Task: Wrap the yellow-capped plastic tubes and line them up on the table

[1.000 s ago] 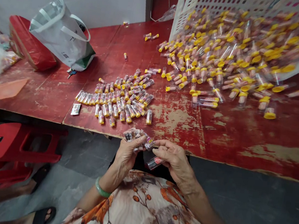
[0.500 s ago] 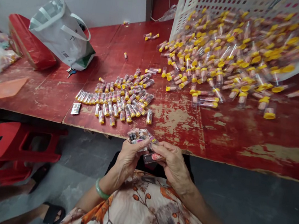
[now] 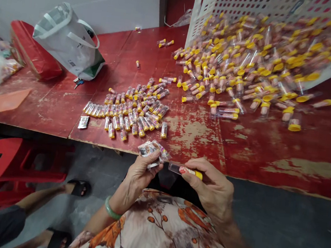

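Between the thumb and fingers of my left hand (image 3: pixel 141 171) is a small stack of printed packets (image 3: pixel 151 150), held just off the table's front edge. My right hand (image 3: pixel 213 188) is closed around the yellow-capped end of a clear plastic tube (image 3: pixel 182 169) with something pinkish inside. The tube lies nearly level, its clear end pointing at my left hand. Beyond my hands, many wrapped tubes with yellow caps (image 3: pixel 131 109) are grouped on the red table. One wrapped tube (image 3: pixel 164 130) stands a little apart at their right.
A white perforated basket (image 3: pixel 196 19) lies tipped, spilling many yellow-capped tubes (image 3: pixel 219 80) onto the red table (image 3: pixel 250 142). A white bag (image 3: pixel 72 44), keys (image 3: pixel 78 82) and an orange sheet (image 3: pixel 5 100) are at the left. Below are a red stool (image 3: pixel 1 158) and another person's sandalled feet (image 3: pixel 79 188).
My right hand has moved right, away from my left, with the tube now plainly visible in it. My left hand keeps the packets. The other person's legs have shifted.
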A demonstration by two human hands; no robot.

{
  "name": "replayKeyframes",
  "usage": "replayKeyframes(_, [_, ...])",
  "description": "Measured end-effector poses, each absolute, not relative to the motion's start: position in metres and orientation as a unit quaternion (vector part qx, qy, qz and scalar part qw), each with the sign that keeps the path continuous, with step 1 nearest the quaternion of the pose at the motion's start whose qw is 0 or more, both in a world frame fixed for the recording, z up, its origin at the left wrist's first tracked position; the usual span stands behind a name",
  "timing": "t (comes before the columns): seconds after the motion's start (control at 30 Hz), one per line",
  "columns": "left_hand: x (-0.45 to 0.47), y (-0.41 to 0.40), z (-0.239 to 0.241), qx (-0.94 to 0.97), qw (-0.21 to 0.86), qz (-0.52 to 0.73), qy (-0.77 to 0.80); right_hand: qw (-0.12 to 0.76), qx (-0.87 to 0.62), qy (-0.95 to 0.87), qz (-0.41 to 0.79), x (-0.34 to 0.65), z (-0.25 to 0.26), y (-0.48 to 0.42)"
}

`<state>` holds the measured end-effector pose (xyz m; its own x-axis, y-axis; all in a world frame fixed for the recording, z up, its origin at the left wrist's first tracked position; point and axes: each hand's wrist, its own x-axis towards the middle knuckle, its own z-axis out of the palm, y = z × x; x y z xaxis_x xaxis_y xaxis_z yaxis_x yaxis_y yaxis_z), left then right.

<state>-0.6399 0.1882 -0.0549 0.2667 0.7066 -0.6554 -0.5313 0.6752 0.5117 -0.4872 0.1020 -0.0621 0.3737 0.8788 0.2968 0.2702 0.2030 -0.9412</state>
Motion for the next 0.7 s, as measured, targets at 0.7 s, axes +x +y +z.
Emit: replayKeyframes(0.7, [-0.635, 0.185, -0.057, 0.127, 0.8, 0.384, 0.442, 0.56, -0.57, -0.598, -0.053, -0.504, -0.068, 0.108])
